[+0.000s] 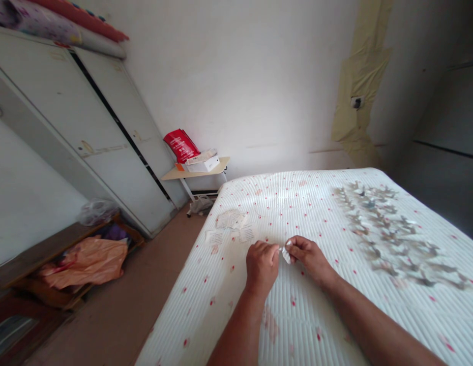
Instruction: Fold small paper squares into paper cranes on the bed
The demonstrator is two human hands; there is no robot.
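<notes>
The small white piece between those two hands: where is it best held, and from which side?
Best pinched by its edges, from the sides, as the left hand and right hand seem to do. The small white piece looks thin and crumpled, and it is held above the ribbed white bed cover. Side-on fingertips could probably hold it without flattening it.

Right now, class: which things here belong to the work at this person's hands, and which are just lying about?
Part of the work: left hand, right hand, white paper piece, folded pieces, paper slips.

Lying about: red bag, white box, orange plastic bag, wardrobe.
</notes>
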